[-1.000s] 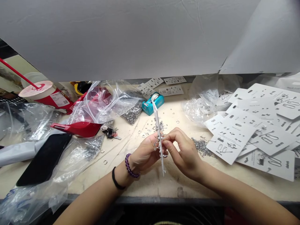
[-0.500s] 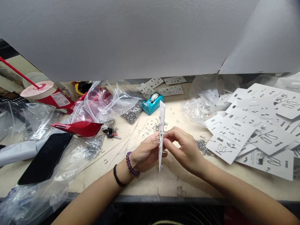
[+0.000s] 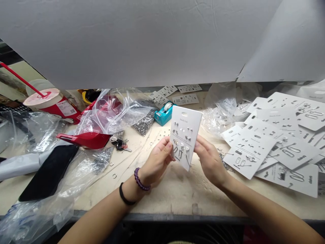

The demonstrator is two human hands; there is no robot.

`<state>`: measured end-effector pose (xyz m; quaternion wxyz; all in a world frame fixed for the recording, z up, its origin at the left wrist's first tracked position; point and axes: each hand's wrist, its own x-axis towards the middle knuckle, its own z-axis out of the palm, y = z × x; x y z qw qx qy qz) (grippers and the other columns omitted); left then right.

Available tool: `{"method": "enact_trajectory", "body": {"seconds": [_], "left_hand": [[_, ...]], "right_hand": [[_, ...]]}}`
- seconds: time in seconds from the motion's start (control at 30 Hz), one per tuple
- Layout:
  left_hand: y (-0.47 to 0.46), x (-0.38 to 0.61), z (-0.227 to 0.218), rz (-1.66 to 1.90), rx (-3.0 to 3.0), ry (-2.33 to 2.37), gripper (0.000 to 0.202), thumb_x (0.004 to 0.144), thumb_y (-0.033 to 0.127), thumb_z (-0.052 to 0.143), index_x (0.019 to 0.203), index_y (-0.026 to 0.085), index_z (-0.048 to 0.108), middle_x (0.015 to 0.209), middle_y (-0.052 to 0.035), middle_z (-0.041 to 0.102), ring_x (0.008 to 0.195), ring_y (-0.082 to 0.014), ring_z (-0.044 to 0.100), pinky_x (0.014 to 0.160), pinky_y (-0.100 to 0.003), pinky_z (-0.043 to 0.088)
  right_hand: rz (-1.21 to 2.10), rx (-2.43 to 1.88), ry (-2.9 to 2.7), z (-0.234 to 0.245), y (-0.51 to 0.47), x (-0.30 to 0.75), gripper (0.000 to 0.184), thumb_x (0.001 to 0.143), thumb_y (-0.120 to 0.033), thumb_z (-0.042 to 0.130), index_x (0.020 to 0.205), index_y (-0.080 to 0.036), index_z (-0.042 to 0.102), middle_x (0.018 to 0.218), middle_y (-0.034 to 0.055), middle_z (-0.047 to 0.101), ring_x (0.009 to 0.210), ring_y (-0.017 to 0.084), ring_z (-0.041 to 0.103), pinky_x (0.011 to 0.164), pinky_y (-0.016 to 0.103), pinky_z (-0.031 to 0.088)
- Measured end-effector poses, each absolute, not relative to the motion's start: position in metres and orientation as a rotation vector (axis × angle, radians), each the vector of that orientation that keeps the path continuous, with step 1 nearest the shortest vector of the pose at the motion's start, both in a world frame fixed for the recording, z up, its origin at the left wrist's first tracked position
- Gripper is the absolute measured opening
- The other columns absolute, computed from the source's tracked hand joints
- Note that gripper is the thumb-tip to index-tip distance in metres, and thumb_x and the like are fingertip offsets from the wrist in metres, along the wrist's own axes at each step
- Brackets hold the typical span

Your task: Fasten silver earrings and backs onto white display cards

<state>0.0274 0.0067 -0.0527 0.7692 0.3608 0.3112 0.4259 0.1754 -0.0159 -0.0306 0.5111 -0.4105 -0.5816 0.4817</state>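
Note:
My left hand [image 3: 157, 162] and my right hand [image 3: 209, 159] hold a white earring card [image 3: 185, 135] upright between them by its lower side edges, its face turned to me. Several silver earrings hang on the card's lower half, close to my left thumb. A purple bead bracelet [image 3: 139, 179] and a black wristband [image 3: 124, 194] circle my left wrist. To the right of my right hand lies a spread of similar printed cards [image 3: 269, 142], and a small heap of silver pieces is partly hidden behind them.
A teal tape dispenser [image 3: 165, 113] and a plastic bag of silver parts [image 3: 144, 123] stand behind the card. Farther left are a red scoop [image 3: 85, 139], keys [image 3: 119, 144], a black phone [image 3: 48, 173] and a red lidded cup [image 3: 53, 103]. Small rings dot the pale bench [image 3: 177, 200].
The card has turned from edge-on to face-on toward me. My hands have moved apart to its side edges, and the earrings on it now show.

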Motion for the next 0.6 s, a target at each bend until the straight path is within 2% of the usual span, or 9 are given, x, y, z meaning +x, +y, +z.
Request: {"method": "enact_trajectory", "body": {"seconds": [0.1,0.23,0.33,0.43,0.5,0.6], "left_hand": [[0.012,0.025,-0.05,1.133,0.947,0.855,0.02,0.077,0.033,0.059,0.086,0.017,0.054,0.078,0.0001,0.054,0.064,-0.0083,0.048,0.058,-0.019,0.042],[0.013,0.022,-0.046,1.232,1.068,0.952,0.017,0.078,0.032,0.057,0.086,0.018,0.051,0.086,0.0001,0.056,0.076,-0.0115,0.055,0.066,-0.024,0.047],[0.011,0.022,-0.044,1.221,1.146,0.988,0.016,0.079,0.031,0.055,0.087,0.018,0.048,0.084,0.0003,0.055,0.074,-0.0116,0.055,0.068,-0.025,0.047],[0.01,0.022,-0.047,1.216,1.252,0.986,0.016,0.08,0.03,0.053,0.088,0.017,0.048,0.087,-0.001,0.055,0.082,-0.0126,0.054,0.076,-0.026,0.044],[0.01,0.021,-0.051,1.211,1.304,0.971,0.017,0.081,0.03,0.053,0.091,0.017,0.047,0.091,-0.0023,0.054,0.086,-0.0136,0.053,0.079,-0.027,0.043],[0.011,0.021,-0.054,1.199,1.336,0.978,0.018,0.081,0.031,0.052,0.092,0.018,0.047,0.093,-0.0031,0.054,0.087,-0.0149,0.052,0.077,-0.028,0.043]], "right_hand": [[1.185,-1.008,-1.306,-0.031,-0.012,0.178,0.024,0.087,-0.038,0.044,0.09,-0.018,0.055,0.078,0.0024,0.058,0.071,0.014,0.055,0.064,0.029,0.047],[1.218,-1.12,-1.296,-0.036,-0.008,0.178,0.025,0.081,-0.036,0.056,0.099,-0.019,0.053,0.092,0.0046,0.061,0.077,0.015,0.057,0.066,0.029,0.048],[1.218,-1.144,-1.289,-0.042,-0.005,0.178,0.019,0.081,-0.032,0.055,0.094,-0.018,0.054,0.091,0.005,0.061,0.079,0.015,0.058,0.069,0.031,0.049],[1.201,-1.14,-1.289,-0.044,-0.003,0.179,0.013,0.082,-0.027,0.053,0.091,-0.017,0.055,0.09,0.0052,0.062,0.078,0.015,0.058,0.071,0.033,0.049],[1.202,-1.135,-1.308,-0.043,-0.002,0.18,0.013,0.082,-0.024,0.052,0.093,-0.017,0.056,0.092,0.0051,0.062,0.079,0.015,0.059,0.073,0.033,0.049],[1.176,-1.13,-1.363,-0.041,-0.002,0.181,0.015,0.083,-0.021,0.051,0.097,-0.019,0.057,0.094,0.0044,0.062,0.081,0.015,0.058,0.076,0.034,0.049]]}}
